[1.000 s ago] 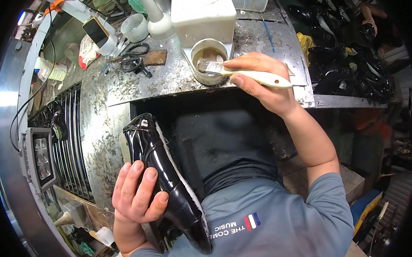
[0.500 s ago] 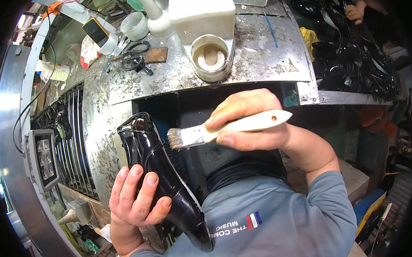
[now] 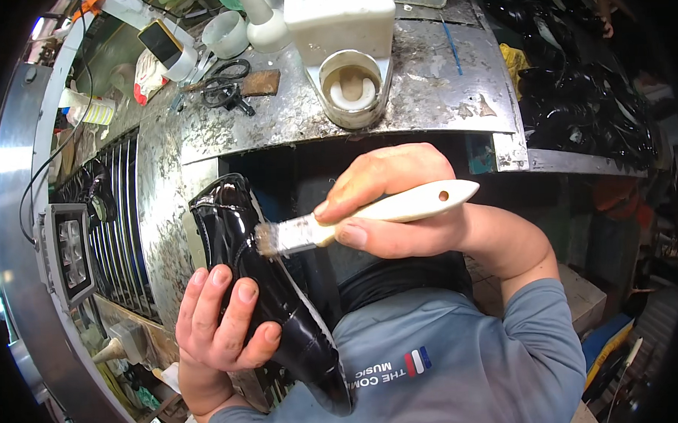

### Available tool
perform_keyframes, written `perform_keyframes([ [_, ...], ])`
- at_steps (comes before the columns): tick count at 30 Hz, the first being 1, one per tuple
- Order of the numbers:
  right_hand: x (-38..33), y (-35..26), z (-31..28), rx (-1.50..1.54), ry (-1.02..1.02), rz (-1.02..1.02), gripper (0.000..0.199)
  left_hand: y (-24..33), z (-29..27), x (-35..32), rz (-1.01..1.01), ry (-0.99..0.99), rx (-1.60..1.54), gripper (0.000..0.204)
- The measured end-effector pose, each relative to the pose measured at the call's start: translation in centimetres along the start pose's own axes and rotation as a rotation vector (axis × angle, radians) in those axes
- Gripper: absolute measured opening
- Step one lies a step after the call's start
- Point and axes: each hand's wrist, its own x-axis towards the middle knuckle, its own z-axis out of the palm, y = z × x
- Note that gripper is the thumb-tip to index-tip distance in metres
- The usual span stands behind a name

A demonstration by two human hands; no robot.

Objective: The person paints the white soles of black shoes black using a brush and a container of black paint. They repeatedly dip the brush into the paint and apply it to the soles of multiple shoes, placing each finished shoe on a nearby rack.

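Note:
A glossy black shoe (image 3: 292, 308) slants across my lap, its far end close to the bench edge. My left hand (image 3: 226, 322) grips it from the left side, fingers laid over the upper. In my right hand (image 3: 399, 201) is a flat paintbrush with a pale wooden handle (image 3: 407, 205), pinched between thumb and fingers. Its worn bristles (image 3: 267, 241) meet the right edge of the shoe near the pale line along its side. The underside of the shoe is hidden.
On the metal bench (image 3: 433, 109) stands a white container with a round cup (image 3: 351, 94) of cloudy liquid. Black scissors (image 3: 227, 80), a brown block (image 3: 261, 83) and a phone (image 3: 161, 44) lie left of it. Several black shoes (image 3: 577, 118) fill the right side; a lamp (image 3: 68, 253) stands left.
My right hand has moved left with the paintbrush, bringing the bristles from beside the shoe onto its edge. At the far right, another person's hand has shifted mostly out of sight.

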Motion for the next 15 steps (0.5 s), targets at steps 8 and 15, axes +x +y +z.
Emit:
perform_keyframes([
  [8, -0.4, -2.5, -0.4, 0.041, -0.136, 0.02, 0.013, -1.8, 1.7, -0.6, 0.026, 0.08, 0.048, 0.035],
  [15, -0.7, -3.5, -0.2, 0.052, -0.11, 0.003, 0.015, -2.5, 2.7, -0.2, -0.061, 0.11, 0.086, 0.032],
])
